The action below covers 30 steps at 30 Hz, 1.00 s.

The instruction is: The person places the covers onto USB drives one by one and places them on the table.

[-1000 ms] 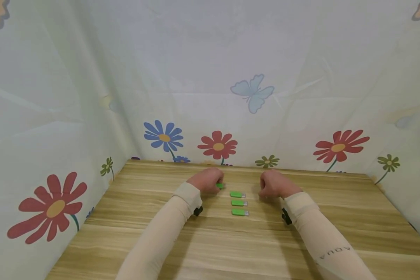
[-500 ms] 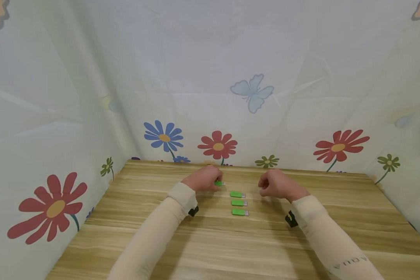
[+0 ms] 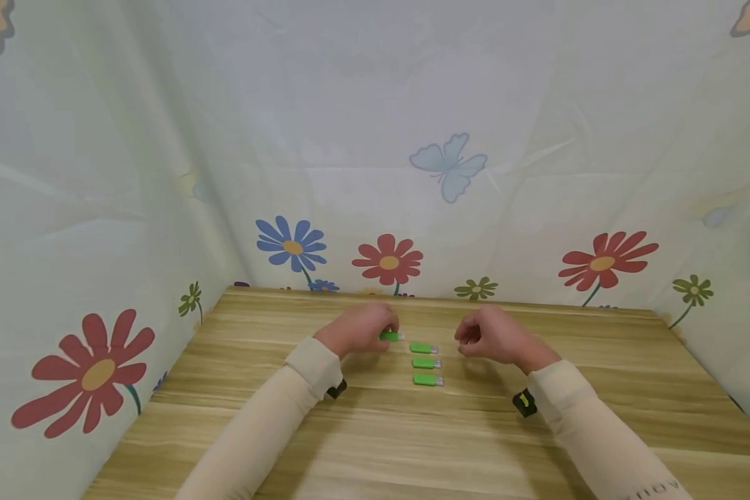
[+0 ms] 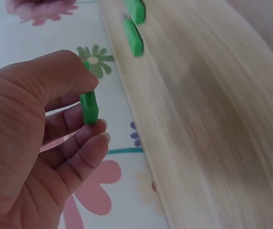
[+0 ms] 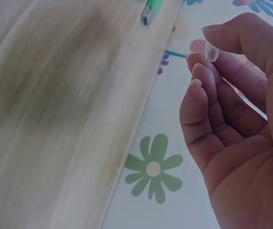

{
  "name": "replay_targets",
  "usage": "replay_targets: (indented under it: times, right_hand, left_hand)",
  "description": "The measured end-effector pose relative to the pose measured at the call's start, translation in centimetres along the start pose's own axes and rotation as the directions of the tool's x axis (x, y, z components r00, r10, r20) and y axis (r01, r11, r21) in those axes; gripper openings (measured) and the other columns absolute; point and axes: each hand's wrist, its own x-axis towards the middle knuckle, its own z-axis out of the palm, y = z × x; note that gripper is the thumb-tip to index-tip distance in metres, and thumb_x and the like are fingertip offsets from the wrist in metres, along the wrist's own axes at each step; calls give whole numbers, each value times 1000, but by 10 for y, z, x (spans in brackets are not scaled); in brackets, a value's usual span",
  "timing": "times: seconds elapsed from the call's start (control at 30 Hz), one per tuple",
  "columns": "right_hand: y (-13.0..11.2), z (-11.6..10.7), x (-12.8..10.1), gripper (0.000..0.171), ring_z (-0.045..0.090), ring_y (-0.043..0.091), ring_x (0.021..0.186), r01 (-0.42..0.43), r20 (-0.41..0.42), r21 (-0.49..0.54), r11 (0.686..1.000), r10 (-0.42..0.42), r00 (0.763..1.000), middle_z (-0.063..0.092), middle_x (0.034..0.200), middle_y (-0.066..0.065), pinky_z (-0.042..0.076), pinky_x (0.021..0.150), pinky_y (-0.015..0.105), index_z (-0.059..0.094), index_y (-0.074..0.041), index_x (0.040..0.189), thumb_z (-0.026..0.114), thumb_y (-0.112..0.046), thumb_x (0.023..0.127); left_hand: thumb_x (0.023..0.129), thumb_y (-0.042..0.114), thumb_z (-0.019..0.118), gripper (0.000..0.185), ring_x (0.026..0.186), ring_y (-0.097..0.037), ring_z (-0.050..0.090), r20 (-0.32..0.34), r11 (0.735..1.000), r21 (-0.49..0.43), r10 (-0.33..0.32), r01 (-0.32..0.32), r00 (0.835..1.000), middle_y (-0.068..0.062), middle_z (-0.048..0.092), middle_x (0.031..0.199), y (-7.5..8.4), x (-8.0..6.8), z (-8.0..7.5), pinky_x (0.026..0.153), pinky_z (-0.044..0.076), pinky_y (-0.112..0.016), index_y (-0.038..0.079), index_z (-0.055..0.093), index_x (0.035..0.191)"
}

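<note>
My left hand (image 3: 362, 328) pinches a green USB stick (image 4: 89, 107) between thumb and fingers, its plug end pointing right in the head view. Across from it, my right hand (image 3: 496, 335) holds a small clear plastic cap (image 5: 212, 51) between thumb and index finger, the other fingers loosely curled. Between and just in front of the hands, three more green USB sticks lie in a column on the table: a far stick (image 3: 423, 348), a middle stick (image 3: 426, 363) and a near stick (image 3: 428, 380). Their metal plugs all face right.
The wood-grain table (image 3: 387, 444) ends at a white curtain (image 3: 350, 139) printed with flowers and a butterfly. Side curtains close in on the left and right. Each wrist carries a small black device, such as the right one (image 3: 525, 403).
My left hand lifts slightly, then lowers with its USB stick. Both forearms swing outward, and the right hand's fingers spread a little from a tighter curl. The three sticks on the table stay put.
</note>
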Motion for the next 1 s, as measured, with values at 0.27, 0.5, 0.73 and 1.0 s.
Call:
replay_targets:
  times: [0.27,0.5,0.73,1.0]
  right_hand:
    - [-14,8,-5,8,63,4,73,92,-36,40,995,-91,995,74,85,-6,55,67,23,79,-9,94,79,-12,87]
    - [-26,14,-9,9,63,7,71,99,-42,165,981,-94,995,73,85,-7,56,65,24,79,-16,95,81,-15,87]
    - [-33,22,-11,9,63,8,71,145,-75,218,965,-131,988,74,85,-7,57,65,28,79,-13,96,81,-15,87]
    - [-38,25,-12,9,61,7,71,175,-84,220,960,-160,983,74,85,-6,56,66,29,79,-14,96,81,-20,89]
  left_hand:
    - [89,21,79,20,87,-11,57,-27,998,-42,48,-49,999,4,66,102,19,-11,-10,84,54,-23,14,74,107]
    - [89,21,77,16,85,-10,56,-47,994,-50,92,-95,995,5,66,97,29,-18,-18,82,53,-21,15,73,104]
    - [90,23,76,16,84,-9,57,-54,989,-67,129,-133,990,6,67,96,35,-23,-19,82,53,-21,15,74,104]
    - [90,21,77,16,81,-8,57,-73,977,-112,176,-184,982,4,68,94,43,-27,-22,79,52,-17,13,75,103]
